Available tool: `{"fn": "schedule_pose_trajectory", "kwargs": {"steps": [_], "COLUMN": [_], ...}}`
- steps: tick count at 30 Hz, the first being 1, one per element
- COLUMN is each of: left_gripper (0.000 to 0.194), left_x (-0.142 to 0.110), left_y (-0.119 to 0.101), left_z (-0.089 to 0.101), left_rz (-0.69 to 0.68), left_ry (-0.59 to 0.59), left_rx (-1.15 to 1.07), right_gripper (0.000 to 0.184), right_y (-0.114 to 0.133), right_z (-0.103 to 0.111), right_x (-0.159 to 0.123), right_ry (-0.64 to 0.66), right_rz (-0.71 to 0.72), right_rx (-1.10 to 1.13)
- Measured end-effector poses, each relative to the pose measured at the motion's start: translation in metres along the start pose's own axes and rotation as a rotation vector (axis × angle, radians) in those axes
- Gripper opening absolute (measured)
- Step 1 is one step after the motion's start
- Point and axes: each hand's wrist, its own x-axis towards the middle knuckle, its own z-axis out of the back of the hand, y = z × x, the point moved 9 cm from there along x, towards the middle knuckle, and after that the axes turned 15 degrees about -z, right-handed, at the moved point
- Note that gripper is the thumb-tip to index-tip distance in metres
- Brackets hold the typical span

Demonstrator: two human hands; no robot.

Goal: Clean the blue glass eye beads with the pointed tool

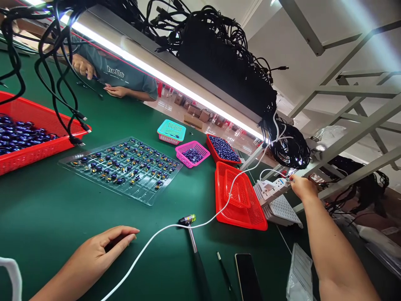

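Note:
My left hand lies on the green table at the lower left, holding nothing, with thumb and fingers apart. Far out to the right, my right hand has its fingers closed at the end of a white power strip; what they pinch is hidden. A thin white cord curves to the strip's top near those fingertips. Between my hands a long white cable crosses the table, passing over a small hammer with a black handle and a yellow-green tip. A clear tray holds many small dark glossy parts with yellow bits.
Red baskets stand near the strip, one nested in another. Glossy dark pieces fill a large red basket, a pink basket and a red bin. A phone lies in front. Black cables hang overhead; a co-worker sits opposite.

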Motion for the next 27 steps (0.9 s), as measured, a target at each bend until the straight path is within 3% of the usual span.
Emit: {"fn": "schedule_pose_trajectory", "kwargs": {"steps": [8,14,20,27], "left_gripper": [0.04,0.04,0.039,0.038], "left_x": [-0.001,0.0,0.002,0.003], "left_y": [-0.006,-0.006,-0.002,-0.016], "left_z": [0.001,0.003,-0.001,0.002], "left_rz": [0.017,0.01,-0.013,-0.032], "left_ry": [0.026,0.001,-0.01,0.0], "left_rx": [-0.028,-0.013,-0.028,0.002], "right_gripper": [0.027,0.025,0.021,0.021], "right_y": [0.009,0.005,-0.017,-0.019], "right_z": [-0.004,-0.003,-0.004,-0.012], "right_x": [-0.003,-0.001,-0.012,-0.079], "right_ry": [0.013,0.072,0.215,0.383], "right_rz": [0.009,-0.026,-0.079,0.017], "right_rx": [0.001,0.16,0.532,1.075]}}
